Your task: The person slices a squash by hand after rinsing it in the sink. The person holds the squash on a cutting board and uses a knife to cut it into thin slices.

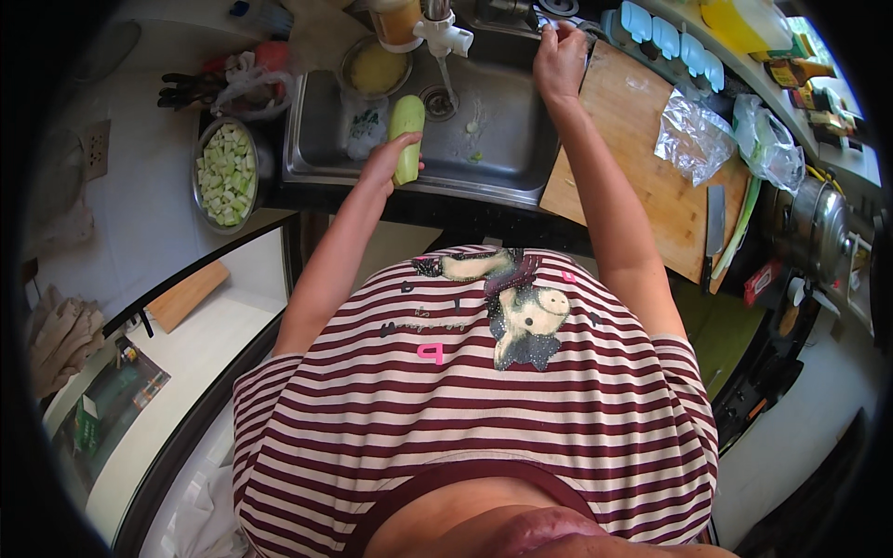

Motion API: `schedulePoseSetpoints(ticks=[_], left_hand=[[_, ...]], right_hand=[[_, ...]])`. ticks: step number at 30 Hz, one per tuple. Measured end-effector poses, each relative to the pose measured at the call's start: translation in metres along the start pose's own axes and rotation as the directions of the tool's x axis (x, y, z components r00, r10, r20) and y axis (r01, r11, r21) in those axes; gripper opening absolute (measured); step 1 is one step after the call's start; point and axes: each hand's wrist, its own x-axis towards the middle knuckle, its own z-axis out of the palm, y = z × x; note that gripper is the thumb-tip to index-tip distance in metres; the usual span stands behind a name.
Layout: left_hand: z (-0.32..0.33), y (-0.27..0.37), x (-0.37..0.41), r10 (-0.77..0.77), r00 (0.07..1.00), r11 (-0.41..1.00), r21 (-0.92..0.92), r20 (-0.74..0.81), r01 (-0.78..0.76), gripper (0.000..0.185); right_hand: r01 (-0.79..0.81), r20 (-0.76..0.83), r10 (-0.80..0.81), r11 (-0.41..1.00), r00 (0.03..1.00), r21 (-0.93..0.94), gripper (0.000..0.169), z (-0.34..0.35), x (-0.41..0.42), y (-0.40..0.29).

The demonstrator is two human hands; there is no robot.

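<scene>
My left hand is closed around the lower part of a pale green squash, held over the stainless steel sink. Water runs from the faucet down beside the drain. My right hand reaches to the sink's back right corner, near the cutting board; its fingers are bent and partly hidden, so whether it grips something cannot be made out. Left of the sink, a metal bowl holds pale green cubes. At the sink's back left stands a bowl of yellowish food.
A wooden cutting board on the right bears crumpled foil and a knife. Beside it lie a green onion in a plastic bag and a steel pot. A plastic bag sits in the sink.
</scene>
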Motion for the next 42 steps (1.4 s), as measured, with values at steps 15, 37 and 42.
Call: schedulePoseSetpoints(ticks=[15, 37, 42], left_hand=[[0.008, -0.032, -0.004, -0.088, 0.992, 0.996, -0.019, 0.085, 0.09, 0.045], [0.276, -0.008, -0.066, 0.278, 0.814, 0.216, 0.792, 0.51, -0.571, 0.065], [0.352, -0.035, -0.074, 0.317, 0.73, 0.012, 0.767, 0.606, -0.642, 0.061]], right_hand=[[-0.112, 0.417, 0.113, 0.993, 0.902, -0.028, 0.039, 0.032, -0.025, -0.01], [-0.775, 0.601, 0.499, 0.493, 0.625, 0.396, 0.033, -0.187, -0.076, 0.177], [-0.408, 0.453, 0.269, 0.88, 0.85, 0.242, 0.038, -0.263, -0.064, 0.242]])
